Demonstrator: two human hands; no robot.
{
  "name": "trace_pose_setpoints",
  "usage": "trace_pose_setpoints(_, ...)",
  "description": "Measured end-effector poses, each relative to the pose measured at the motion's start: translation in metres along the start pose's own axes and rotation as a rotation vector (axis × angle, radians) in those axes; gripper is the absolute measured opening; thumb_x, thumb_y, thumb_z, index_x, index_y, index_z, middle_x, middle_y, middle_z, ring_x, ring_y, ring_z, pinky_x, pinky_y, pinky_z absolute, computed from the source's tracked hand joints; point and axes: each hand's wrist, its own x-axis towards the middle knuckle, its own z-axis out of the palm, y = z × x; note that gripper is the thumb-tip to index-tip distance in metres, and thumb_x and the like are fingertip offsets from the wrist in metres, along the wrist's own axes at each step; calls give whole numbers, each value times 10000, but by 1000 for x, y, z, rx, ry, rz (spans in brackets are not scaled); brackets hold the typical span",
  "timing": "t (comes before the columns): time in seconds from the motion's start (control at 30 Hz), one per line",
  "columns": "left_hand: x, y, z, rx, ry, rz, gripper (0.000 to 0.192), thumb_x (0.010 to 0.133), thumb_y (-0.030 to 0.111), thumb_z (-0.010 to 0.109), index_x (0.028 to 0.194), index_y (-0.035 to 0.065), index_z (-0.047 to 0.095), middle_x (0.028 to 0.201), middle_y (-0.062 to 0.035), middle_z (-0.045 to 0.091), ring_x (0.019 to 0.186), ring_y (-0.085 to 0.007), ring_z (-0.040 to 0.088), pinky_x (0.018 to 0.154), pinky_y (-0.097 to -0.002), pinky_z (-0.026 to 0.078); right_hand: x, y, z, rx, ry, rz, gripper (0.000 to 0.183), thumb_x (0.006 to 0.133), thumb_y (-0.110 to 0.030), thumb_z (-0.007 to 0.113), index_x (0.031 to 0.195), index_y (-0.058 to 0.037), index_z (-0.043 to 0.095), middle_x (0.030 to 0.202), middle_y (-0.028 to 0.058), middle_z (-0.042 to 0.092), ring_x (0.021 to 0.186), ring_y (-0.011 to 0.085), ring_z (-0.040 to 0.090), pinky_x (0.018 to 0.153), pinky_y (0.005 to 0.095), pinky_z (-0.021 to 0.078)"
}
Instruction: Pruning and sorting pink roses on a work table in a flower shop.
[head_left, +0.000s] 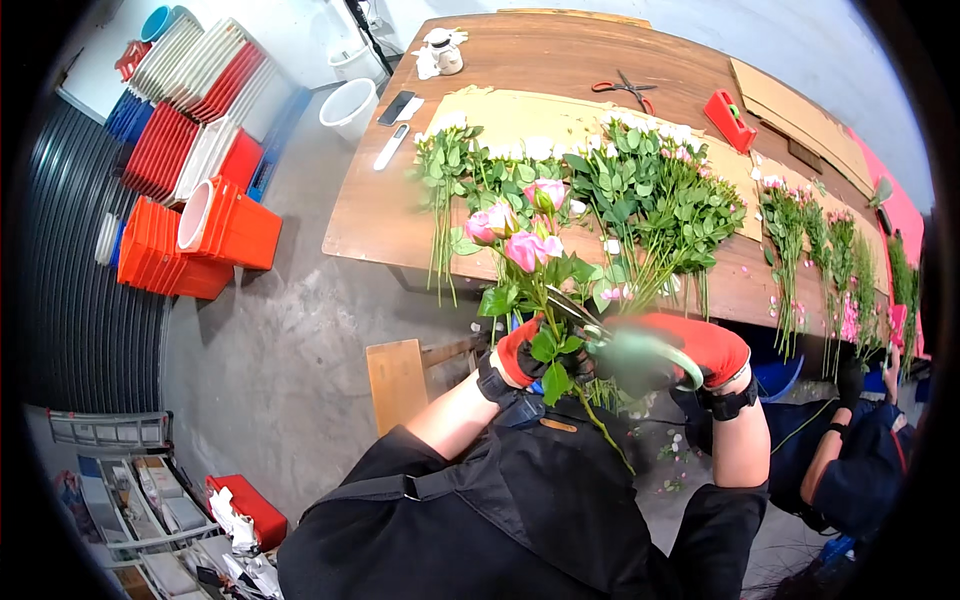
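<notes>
My left hand, in a red and black glove, grips the stem of a pink rose spray. The blooms point towards the table, and the long leafy stem hangs down across my black apron. On the right, my right hand wears a similar glove and holds scissors with pale green handles. Their blades lie beside the stem, just under the blooms; whether they touch it I cannot tell. The handles are blurred and partly cover the glove. White roses with leafy stems lie on the table beyond.
Across the wooden table are cardboard, red-handled scissors, a red tape dispenser and a phone. A co-worker's arm is at the right. A wooden stool stands left of me; orange buckets sit farther left.
</notes>
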Motion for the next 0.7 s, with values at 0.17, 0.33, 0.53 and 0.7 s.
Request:
trace_pose_setpoints(0.17,5,-2,-3,238,4,63,329,969,373,724,973,72,591,898,-55,623,841,-204,635,775,-389,580,6,-5,-5,-40,-70,12,678,862,-375,745,1393,-4,545,1181,73,648,1020,150,573,921,325,478)
trace_pose_setpoints(0.33,18,-1,-9,283,137,335,232,1035,162,614,1248,72,600,1173,-93,665,1080,-230,644,990,-406,530,-5,21,12,-179,523,-108,512,926,-271,713,1340,-1,577,1021,11,639,838,90,577,730,251,482)
trace_pose_setpoints(0.53,33,61,11,202,280,430,258,1005,105,636,1251,31,616,1100,-97,705,968,-260,709,867,-418,596,-16,32,22,276,532,-101,679,959,-467,686,1429,-6,523,1175,56,648,986,148,622,893,288,491)
trace_pose_setpoints(0.7,27,80,55,576,510,458,262,939,72,705,1193,19,670,1019,-51,737,886,-164,704,815,-320,572,-2,-3,36,-288,647,-27,630,704,-132,825,1268,-8,570,919,106,654,827,152,588,772,343,501)
